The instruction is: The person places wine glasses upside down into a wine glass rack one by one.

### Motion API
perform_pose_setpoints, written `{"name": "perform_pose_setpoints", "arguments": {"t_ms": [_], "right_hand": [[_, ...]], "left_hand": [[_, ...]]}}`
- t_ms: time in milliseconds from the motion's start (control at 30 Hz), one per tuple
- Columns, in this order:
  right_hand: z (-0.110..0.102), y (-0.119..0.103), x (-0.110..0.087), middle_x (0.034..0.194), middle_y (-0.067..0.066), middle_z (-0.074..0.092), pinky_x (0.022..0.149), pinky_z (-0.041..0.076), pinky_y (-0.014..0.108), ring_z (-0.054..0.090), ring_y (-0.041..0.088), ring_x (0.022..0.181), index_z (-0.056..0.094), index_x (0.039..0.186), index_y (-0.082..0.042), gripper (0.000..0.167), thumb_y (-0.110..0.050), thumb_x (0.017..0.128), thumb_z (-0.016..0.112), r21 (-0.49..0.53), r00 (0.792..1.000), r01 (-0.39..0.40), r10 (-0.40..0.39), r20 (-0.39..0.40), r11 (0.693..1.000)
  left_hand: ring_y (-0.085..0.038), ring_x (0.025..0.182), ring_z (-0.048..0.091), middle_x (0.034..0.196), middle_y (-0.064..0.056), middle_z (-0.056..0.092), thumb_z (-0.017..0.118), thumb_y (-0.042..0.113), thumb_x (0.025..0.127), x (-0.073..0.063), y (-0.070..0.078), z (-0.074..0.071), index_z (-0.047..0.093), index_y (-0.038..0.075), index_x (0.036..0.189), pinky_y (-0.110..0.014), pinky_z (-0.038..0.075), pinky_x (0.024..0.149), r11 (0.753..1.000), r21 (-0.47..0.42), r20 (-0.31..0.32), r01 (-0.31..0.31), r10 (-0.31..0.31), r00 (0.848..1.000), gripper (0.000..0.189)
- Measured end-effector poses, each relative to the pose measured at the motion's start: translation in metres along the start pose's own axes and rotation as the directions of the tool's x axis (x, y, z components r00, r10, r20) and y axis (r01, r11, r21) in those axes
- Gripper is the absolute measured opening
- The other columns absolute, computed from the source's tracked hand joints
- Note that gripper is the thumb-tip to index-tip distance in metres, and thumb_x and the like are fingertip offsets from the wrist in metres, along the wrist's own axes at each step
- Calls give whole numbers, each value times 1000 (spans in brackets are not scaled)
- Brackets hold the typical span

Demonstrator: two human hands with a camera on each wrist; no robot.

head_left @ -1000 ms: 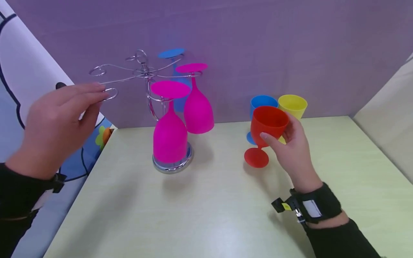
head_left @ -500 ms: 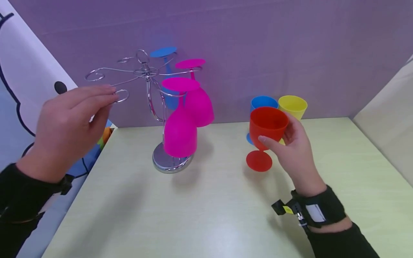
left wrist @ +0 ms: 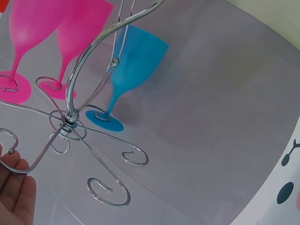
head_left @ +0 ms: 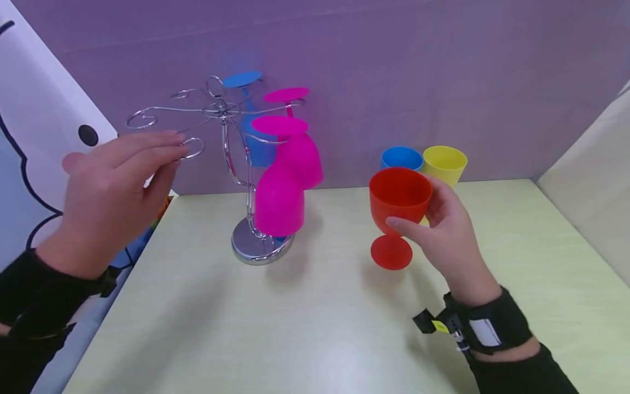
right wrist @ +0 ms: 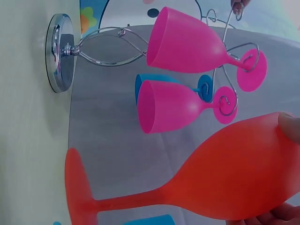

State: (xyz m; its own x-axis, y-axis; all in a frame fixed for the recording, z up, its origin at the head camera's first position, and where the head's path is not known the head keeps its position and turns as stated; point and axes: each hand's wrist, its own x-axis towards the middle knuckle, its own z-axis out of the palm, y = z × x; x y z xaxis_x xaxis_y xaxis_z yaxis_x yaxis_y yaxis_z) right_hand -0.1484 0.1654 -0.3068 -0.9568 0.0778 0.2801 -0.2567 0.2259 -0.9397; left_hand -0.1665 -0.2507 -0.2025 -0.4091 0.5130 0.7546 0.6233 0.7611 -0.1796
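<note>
Left arm (head_left: 29,358): one, black-sleeved, reaching in from the lower left. Left wrist (head_left: 54,287): wrapped in a black band. Left hand (head_left: 118,191): raised higher in the head view than its fellow, back turned toward the head camera, thumb (head_left: 156,186) below, tips drawn together in a pinch. In the left wrist view, only its fingers (left wrist: 23,199) show, at the lower left corner.

Right arm (head_left: 524,369): one, black-sleeved, reaching in from the lower right. Right wrist (head_left: 487,323): black band. Right hand (head_left: 445,238): well apart from the left, curved in a grip; right thumb (head_left: 408,227) pointing leftward, other fingers partly hidden.
</note>
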Motion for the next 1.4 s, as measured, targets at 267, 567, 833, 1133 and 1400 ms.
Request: {"name": "perform_pose_setpoints", "arguments": {"t_ms": [267,567,833,1133,1400], "right_hand": [[4,-9,-6,141,-6,54,93,57,34,51,19,129,47,150,-24,76,-29,86,87,8,1000,21,-21,19,1000],[7,-17,-13,143,-3,53,92,58,30,50,23,130,46,151,-23,75,-22,88,85,63,999,36,-37,19,997],[9,-28,-20,144,2,52,90,58,30,49,29,131,46,150,-19,73,-12,88,83,138,997,56,-62,40,989],[16,-37,-28,143,4,54,90,59,32,49,30,132,48,150,-17,73,-6,86,83,174,991,64,-83,104,983],[32,-35,-34,142,1,54,94,57,36,50,25,132,48,151,-18,76,-4,85,84,152,979,79,-105,173,985]], "left_hand": [[-41,115,68,122,-22,71,77,-6,88,3,5,1,73,-6,120,-52,54,98,999,-16,-9,-33,33,999,32],[-41,110,69,117,-21,73,79,-9,84,5,11,11,76,-4,114,-31,47,107,994,-104,-112,-21,10,994,30],[-38,112,69,117,-19,74,77,-5,89,9,22,18,76,-5,114,-28,44,110,987,-160,-193,25,-56,980,25],[-36,113,69,115,-17,75,76,-2,90,14,31,27,76,-3,115,-31,47,108,981,-189,-212,38,-78,974,24],[-34,115,68,115,-16,74,76,-2,91,15,36,34,76,-3,114,-31,48,106,973,-212,-226,86,-134,965,23]]}}
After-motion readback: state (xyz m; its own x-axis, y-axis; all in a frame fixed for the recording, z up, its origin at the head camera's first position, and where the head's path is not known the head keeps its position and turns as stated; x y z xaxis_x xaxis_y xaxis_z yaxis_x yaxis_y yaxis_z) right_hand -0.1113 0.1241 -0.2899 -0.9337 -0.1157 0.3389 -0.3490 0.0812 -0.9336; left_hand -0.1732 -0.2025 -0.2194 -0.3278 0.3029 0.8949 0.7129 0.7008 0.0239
